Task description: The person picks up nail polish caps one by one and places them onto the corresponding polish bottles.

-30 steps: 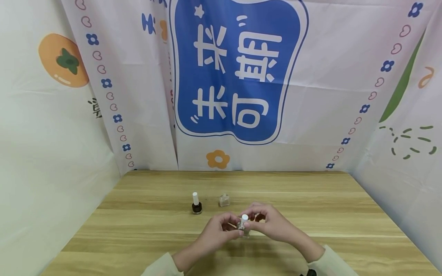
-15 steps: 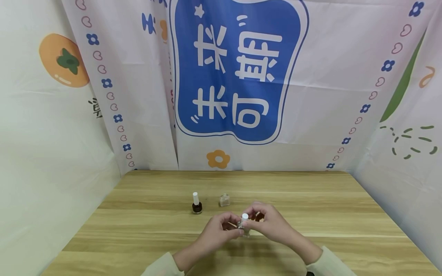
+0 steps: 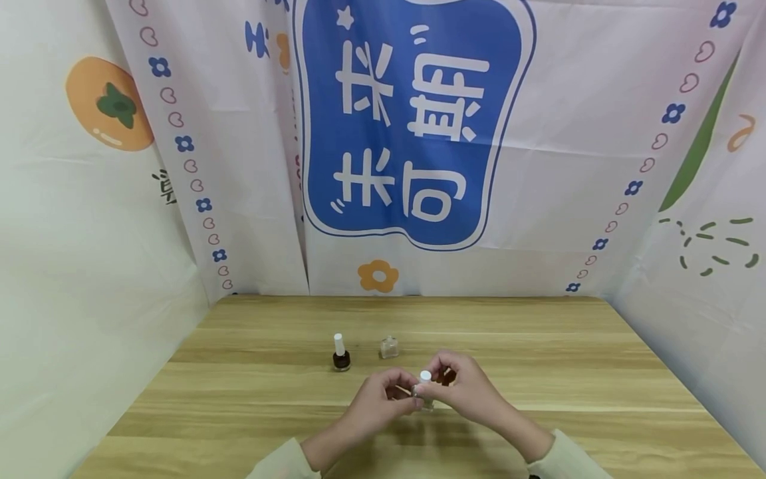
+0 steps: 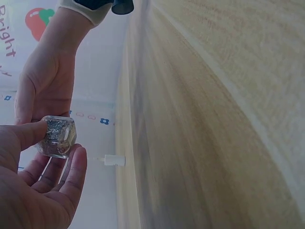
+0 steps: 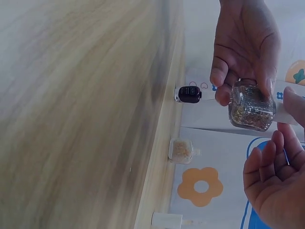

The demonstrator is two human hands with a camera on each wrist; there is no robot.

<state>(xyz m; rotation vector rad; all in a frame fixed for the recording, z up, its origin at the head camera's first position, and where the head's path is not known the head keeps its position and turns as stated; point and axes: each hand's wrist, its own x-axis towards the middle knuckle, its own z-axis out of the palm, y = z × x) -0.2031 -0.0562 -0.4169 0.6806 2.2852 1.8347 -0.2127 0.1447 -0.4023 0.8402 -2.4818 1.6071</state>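
Note:
Between the two hands is a clear nail polish bottle with glitter [image 5: 252, 112], its white cap [image 3: 425, 377] on top in the head view. My left hand [image 3: 380, 401] grips the bottle's body between thumb and fingers. Its cap is pinched by my right hand [image 3: 463, 389], thumb in front; in the right wrist view the cap shows partly between that hand's thumb and fingers. The bottle is held upright just above the table; cap and bottle look joined. In the left wrist view, the left hand's thumb lies across the glass [image 4: 58, 138].
Beyond the hands stand a dark nail polish bottle [image 3: 341, 359] with a white cap and an uncapped clear bottle [image 3: 389, 348]. A separate white cap with its brush pointing up [image 5: 167, 220] stands on the wooden table [image 3: 239, 399]. Printed cloth [image 3: 538, 199] hangs behind.
The right thumb and fingers have shifted slightly around the cap, and the right wrist has moved a little. The cap has drifted slightly rightward. The left hand stays nearly still.

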